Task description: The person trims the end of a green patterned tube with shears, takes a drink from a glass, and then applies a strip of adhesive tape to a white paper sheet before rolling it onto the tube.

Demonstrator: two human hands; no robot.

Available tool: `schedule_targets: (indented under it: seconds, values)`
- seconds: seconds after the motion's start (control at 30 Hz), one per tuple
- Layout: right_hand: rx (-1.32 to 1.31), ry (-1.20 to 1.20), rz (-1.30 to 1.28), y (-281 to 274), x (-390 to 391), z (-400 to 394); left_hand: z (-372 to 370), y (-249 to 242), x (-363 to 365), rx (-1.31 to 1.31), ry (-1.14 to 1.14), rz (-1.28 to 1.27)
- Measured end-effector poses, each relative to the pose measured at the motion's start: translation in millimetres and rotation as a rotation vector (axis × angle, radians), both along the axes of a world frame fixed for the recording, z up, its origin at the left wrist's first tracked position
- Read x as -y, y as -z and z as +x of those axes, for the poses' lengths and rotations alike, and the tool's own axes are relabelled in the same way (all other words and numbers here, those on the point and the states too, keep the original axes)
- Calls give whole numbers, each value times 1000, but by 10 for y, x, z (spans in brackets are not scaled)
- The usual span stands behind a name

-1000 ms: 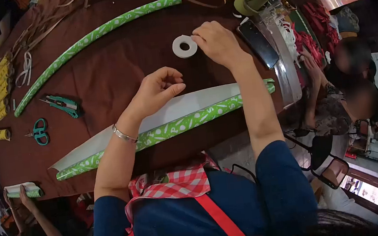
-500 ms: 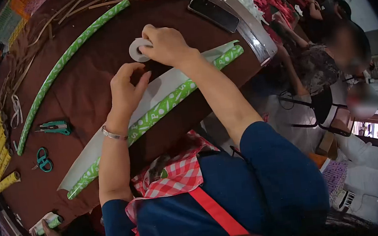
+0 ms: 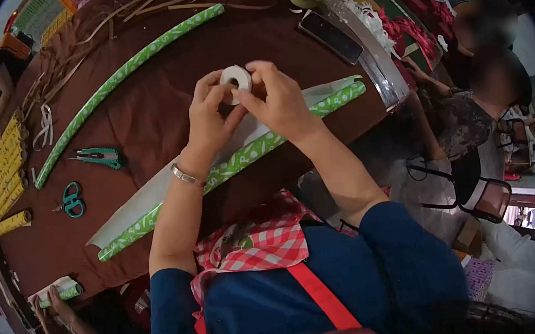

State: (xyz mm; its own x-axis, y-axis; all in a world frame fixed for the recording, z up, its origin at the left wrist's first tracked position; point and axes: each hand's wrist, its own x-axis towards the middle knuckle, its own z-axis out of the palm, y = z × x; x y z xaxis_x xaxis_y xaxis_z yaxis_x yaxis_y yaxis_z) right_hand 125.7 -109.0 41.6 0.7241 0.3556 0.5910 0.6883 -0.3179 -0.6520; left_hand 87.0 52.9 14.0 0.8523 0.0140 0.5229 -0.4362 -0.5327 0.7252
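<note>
A white roll of tape (image 3: pixel 243 76) is held up in front of me between both hands, above the table. My left hand (image 3: pixel 210 113), with a silver bracelet at the wrist, has its fingers closed at the roll's left side. On the other side, my right hand (image 3: pixel 281 104) grips the roll with thumb and fingers. Below my hands lies a partly rolled sheet of green patterned paper (image 3: pixel 240 159), its white inner face showing along the far edge; my left forearm crosses over it. A finished-looking green paper tube (image 3: pixel 131 66) curves across the table beyond.
A teal box cutter (image 3: pixel 103 157) and teal-handled scissors (image 3: pixel 73 201) lie at the left, near yellow rolls (image 3: pixel 5 172). A phone (image 3: pixel 330 36) and a metal ruler-like strip (image 3: pixel 388 80) are at the right. Another person's hands hold a green roll (image 3: pixel 69 292) at lower left.
My left hand has come up to the tape roll and now grips it along with my right hand. The roll has turned and shifted right in view. The camera view has also shifted.
</note>
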Motion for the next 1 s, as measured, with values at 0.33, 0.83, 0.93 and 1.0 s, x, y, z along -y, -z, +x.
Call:
schedule_targets:
  seconds: [0.33,0.83,0.93,1.0]
  values:
    - [215,22,-478,462,790,-319,-88,-138,27,36,130,-59]
    - [160,4,-406,360,936,-424,-10,96,148,-632,518,-352]
    - [152,59,-390,411,1052,-338,-63,79,156,-666,562,-373]
    - [89,96,-414,374,1128,-271,-62,146,135,-688,610,-363]
